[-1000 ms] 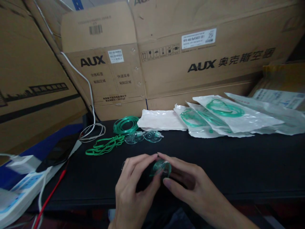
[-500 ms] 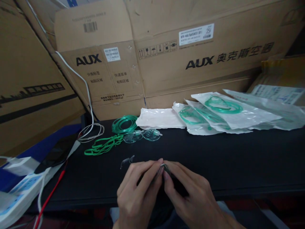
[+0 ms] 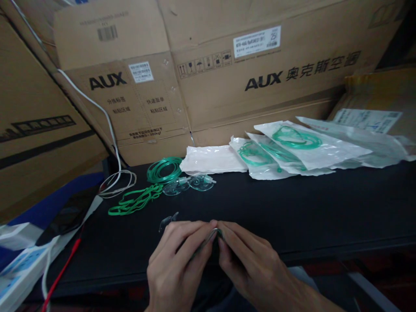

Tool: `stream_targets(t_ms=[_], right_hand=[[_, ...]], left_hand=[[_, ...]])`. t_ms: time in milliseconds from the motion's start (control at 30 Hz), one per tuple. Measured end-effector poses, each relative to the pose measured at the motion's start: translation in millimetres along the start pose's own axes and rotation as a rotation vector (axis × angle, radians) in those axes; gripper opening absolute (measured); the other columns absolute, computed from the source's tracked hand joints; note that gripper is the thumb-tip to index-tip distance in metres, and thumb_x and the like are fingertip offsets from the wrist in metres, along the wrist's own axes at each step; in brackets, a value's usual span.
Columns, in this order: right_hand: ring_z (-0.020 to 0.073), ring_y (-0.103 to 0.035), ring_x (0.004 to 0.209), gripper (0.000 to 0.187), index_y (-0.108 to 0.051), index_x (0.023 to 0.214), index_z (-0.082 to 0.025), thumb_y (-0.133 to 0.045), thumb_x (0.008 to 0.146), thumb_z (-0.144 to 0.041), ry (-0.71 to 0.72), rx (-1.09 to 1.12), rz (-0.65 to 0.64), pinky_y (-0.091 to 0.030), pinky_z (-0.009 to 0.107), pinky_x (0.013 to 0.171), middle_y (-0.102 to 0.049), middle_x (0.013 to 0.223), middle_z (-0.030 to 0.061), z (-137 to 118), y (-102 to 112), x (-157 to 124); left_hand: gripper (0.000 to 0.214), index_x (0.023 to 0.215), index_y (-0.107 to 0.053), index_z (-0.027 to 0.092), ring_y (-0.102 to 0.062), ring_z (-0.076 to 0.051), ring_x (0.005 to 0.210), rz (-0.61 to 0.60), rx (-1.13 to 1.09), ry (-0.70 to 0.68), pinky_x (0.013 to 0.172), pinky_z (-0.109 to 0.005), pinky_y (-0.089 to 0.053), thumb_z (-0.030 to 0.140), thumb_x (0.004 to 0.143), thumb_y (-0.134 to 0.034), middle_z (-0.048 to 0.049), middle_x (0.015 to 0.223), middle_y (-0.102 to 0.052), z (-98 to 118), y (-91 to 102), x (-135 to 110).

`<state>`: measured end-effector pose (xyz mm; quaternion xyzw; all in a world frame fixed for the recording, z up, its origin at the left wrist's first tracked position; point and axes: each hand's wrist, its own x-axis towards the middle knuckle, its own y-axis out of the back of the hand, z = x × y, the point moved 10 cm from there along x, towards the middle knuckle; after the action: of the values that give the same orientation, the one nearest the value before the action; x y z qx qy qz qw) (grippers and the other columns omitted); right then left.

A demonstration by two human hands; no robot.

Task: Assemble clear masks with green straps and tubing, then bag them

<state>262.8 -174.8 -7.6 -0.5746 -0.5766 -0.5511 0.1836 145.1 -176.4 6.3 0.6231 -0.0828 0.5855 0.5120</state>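
Note:
My left hand [image 3: 177, 271] and my right hand [image 3: 256, 271] meet at the near edge of the black table [image 3: 325, 208], fingertips pressed together on a small clear green-tinted plastic mask part [image 3: 214, 236], mostly hidden between the fingers. A small clear clip piece [image 3: 167, 221] lies just left of my left fingertips. Farther back lie two clear mask pieces [image 3: 190, 184], a green tubing coil [image 3: 164, 170] and green elastic straps [image 3: 134, 203].
Sealed white pouches [image 3: 292, 149] holding green tubing are fanned along the back right, with one flat white pouch [image 3: 212, 159] beside them. Big AUX cardboard boxes [image 3: 227, 82] wall off the back. A white cable [image 3: 113, 177], a dark phone [image 3: 66, 219], a power strip [image 3: 19, 273] and a red lead [image 3: 61, 271] are at left.
Both hands drew toward me and closed tighter round the mask part, which was turned from face-on to edge-on and is now largely hidden. The view shifted slightly rightward.

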Motion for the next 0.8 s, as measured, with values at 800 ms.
stream_targets(t_ms=[800], right_hand=[[0.0183, -0.069, 0.116, 0.054, -0.061, 0.13, -0.035, -0.079, 0.083, -0.017, -0.636, 0.675, -0.124, -0.056, 0.028, 0.1, -0.068, 0.129, 0.0007, 63, -19, -10]], left_hand=[[0.027, 0.079, -0.065, 0.018, -0.062, -0.013, 0.062, 0.156, -0.533, 0.855, 0.055, -0.018, -0.053, 0.037, 0.076, -0.083, 0.0005, 0.072, -0.063, -85, -19.2, -35]])
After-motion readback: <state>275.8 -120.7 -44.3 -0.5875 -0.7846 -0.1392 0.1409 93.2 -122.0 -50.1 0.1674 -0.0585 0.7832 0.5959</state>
